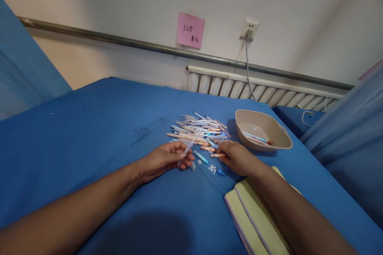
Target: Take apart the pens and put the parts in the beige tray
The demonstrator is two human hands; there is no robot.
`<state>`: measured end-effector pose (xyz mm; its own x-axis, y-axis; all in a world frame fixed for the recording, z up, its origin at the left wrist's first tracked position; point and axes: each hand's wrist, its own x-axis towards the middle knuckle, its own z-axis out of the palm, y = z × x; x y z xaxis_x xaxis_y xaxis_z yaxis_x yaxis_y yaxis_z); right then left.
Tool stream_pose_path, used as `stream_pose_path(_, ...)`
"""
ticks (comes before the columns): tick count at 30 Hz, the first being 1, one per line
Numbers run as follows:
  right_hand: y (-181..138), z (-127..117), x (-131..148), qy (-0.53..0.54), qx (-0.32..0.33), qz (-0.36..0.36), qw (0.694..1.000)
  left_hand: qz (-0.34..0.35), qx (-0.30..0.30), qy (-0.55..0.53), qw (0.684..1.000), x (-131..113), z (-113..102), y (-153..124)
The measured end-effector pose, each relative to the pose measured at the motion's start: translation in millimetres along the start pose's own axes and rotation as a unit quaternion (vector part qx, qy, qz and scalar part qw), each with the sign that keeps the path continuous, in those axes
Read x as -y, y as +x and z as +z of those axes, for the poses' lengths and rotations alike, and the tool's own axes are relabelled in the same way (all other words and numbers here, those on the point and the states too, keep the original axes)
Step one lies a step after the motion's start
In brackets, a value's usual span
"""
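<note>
Pen pile (199, 129) lies on the blue sheet (89, 135), just left of a beige basin (265, 148).
Your left hand (163, 161) pinches one pale pen (191, 145); your right hand (237, 158) curls over an orange pen (218, 155), grip unclear. Behind: white wall, pink note (190, 30), radiator (254, 87).

Soft, even indoor light, no glare; wall (119, 0) bright, slightly warm twd 9 o'clock. Tray (263, 127) throws a shadow at its 9 o'clock, so light comes approx from 3 o'clock. Broad dim shadow on blue sheet (74, 135) at 6 o'clock. Wide-angle bend: rail (119, 40) curves nr the edges. Pen pile (197, 131) fairly sharp; bottom corners a bit soft.
</note>
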<state>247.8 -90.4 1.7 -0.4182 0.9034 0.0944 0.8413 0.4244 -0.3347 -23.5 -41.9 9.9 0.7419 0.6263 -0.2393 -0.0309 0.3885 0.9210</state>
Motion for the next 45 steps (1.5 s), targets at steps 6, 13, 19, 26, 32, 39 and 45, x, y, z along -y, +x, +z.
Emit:
stream_pose_path(6, 2.8, 5.3, -4.3, 0.04, -0.016, -0.024, 0.999, -0.003, 0.003, 0.003, 1.0, 0.0, -0.2, 0.6)
stream_pose_path(13, 1.8, 3.2, -2.6, 0.037, -0.018, -0.029, 0.999, -0.007, -0.003, -0.006, 1.0, 0.1, -0.3, 0.8)
stream_pose_path(19, 2.7, 1.8, -2.3, 0.049, -0.045, -0.003, 0.998, -0.004, -0.008, -0.019, 1.0, 2.3, -2.1, 2.0)
stream_pose_path(26, 4.0, 4.3, -3.6, 0.07, -0.051, 0.017, 0.996, -0.011, -0.01, -0.04, 0.999, 1.1, -3.0, 1.9)
stream_pose_path(32, 4.1, 5.8, -0.3, 0.099, -0.049, 0.017, 0.994, -0.011, -0.007, -0.047, 0.999, 2.1, -4.6, 2.2)
stream_pose_path(39, 4.5, 7.4, -1.7, 0.097, -0.044, 0.021, 0.994, -0.013, -0.011, -0.051, 0.999, 1.3, -3.9, 1.7)
stream_pose_path(45, 4.3, 6.6, 0.1, 0.092, -0.041, 0.012, 0.995, -0.014, -0.01, -0.046, 0.999, 1.4, -4.7, 1.4)
